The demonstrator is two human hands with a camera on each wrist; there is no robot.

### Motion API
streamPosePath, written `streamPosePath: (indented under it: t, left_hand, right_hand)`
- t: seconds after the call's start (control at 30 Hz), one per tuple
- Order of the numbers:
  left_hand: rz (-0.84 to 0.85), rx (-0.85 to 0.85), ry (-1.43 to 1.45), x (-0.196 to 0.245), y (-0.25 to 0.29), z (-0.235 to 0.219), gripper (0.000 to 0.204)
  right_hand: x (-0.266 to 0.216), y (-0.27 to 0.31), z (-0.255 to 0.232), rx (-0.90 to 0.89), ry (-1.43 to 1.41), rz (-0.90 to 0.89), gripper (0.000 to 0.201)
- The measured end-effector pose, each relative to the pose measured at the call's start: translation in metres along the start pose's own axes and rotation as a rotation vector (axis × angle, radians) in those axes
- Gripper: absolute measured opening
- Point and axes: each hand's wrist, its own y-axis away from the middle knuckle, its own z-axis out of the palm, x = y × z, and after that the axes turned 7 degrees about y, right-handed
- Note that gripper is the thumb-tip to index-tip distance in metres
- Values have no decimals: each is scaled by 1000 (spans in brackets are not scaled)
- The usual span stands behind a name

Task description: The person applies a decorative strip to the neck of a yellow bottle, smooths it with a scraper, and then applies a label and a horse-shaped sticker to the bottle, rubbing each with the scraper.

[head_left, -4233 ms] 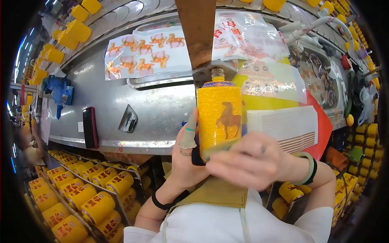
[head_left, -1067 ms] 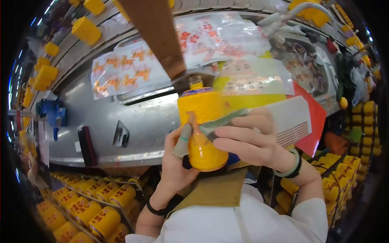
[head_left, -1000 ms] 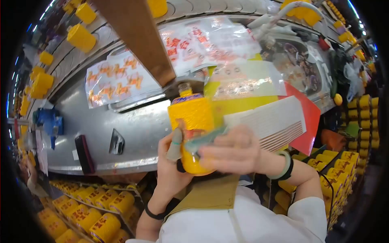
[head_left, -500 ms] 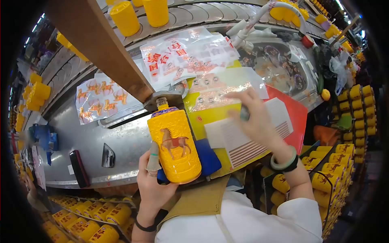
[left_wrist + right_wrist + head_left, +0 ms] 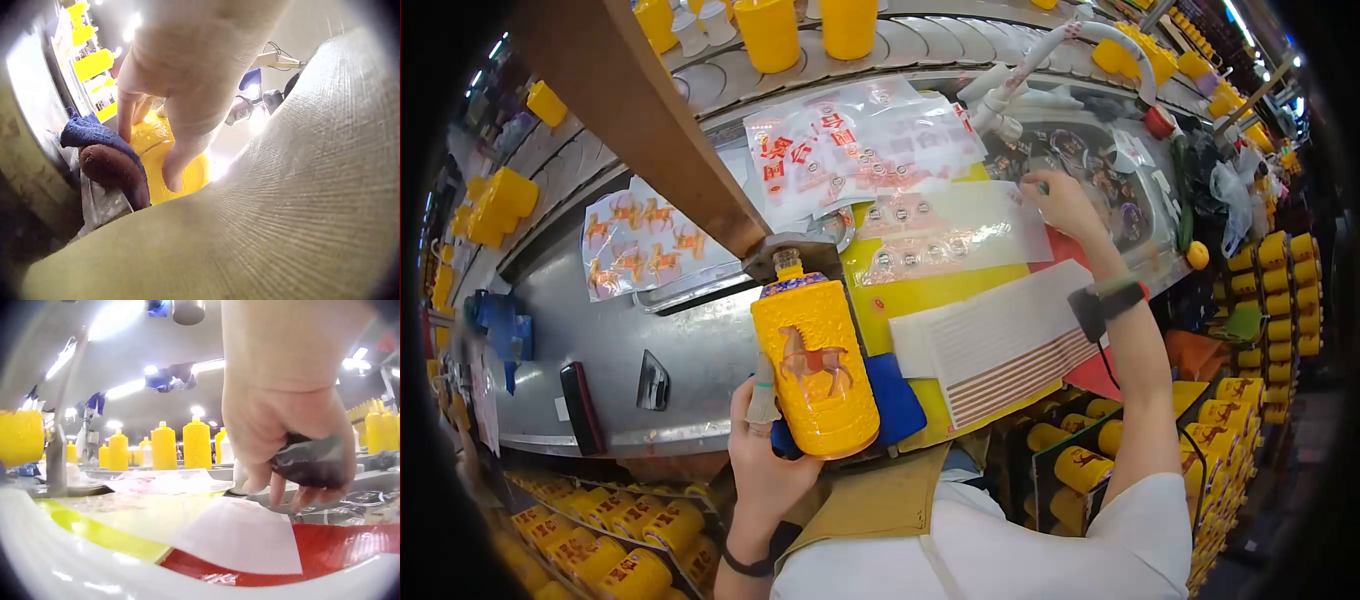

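In the head view my left hand [image 5: 765, 465] holds a yellow bottle [image 5: 825, 425] low on its side, fingers wrapped round it. A pale finger cot [image 5: 763, 400] covers one finger. The bottle carries a brown horse decal [image 5: 812, 362], and its glass neck meets a grey bracket [image 5: 800, 245]. The left wrist view shows my thumb against the bottle's base [image 5: 197, 172]. My right hand [image 5: 1065, 205] reaches over the near edge of a basin [image 5: 1165, 235] with decals in it. In the right wrist view a dark green flat piece [image 5: 312, 464] is tucked in its palm.
Horse decal sheets [image 5: 640, 240] and red-printed sheets [image 5: 855, 150] lie behind the bottle. Striped white paper [image 5: 1010, 345] rests on a yellow board [image 5: 890, 305]. A wooden beam [image 5: 635, 120] rises at left. A blue cloth [image 5: 895, 400] lies beside the bottle; a phone [image 5: 582, 408] is leftward.
My right hand was wiping the bottle with the green piece; it has lifted off and swung right to the basin. My left hand keeps hold of the bottle. The head view has shifted right.
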Motion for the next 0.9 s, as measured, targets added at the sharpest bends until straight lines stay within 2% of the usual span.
streamPosePath:
  t: [0.03, 0.07, 0.13, 0.17, 0.2, 0.27, 0.4, 0.47, 0.53, 0.6, 0.63, 0.67, 0.73, 0.77, 0.9]
  left_hand:
    - [-3, -6, 19, 1, -1, 0, 81]
    - [-6, -11, 37, 2, -3, 0, 81]
    - [9, -6, 4, 3, -5, 0, 82]
    - [25, -8, -21, 1, -5, -1, 82]
    - [35, -20, -23, -1, -5, -2, 84]
    - [64, -13, -33, -5, -2, -2, 86]
    - [41, -34, 39, -8, -5, 0, 88]
    - [92, -9, 60, -10, -4, 1, 91]
    - [42, -52, 84, -14, 0, 0, 98]
    - [66, -74, 215, -9, -4, -3, 107]
    - [12, -120, 405, -12, -2, -1, 114]
    - [11, -117, 407, -11, 0, -1, 114]
    - [-76, -76, 616, -7, 1, 1, 110]
    - [-68, -71, 772, -2, -3, 5, 97]
    - [-172, -85, 654, -7, -1, 11, 85]
  right_hand:
    - [-10, -2, -10, -166, -68, 103, 32]
    - [1, -12, -2, -172, -72, 99, 32]
    - [30, -34, 28, -65, 10, 123, 32]
    - [23, -31, 29, 73, 55, 94, 29]
    - [7, -25, 21, 210, 98, 61, 27]
    - [-43, -1, 1, 325, 87, -76, 19]
    - [-164, 95, -36, 166, -184, -496, 14]
    - [-201, 141, -43, 3, -297, -609, 12]
    - [-229, 175, -49, -148, -378, -705, 16]
    - [-243, 191, -41, -188, -355, -758, 17]
    - [-245, 195, -37, -224, -336, -808, 19]
    - [-246, 195, -34, -226, -334, -809, 19]
    - [-246, 193, -28, -194, -278, -823, 21]
    - [-247, 194, -25, -169, -293, -817, 22]
    - [-250, 196, -23, -162, -324, -736, 24]
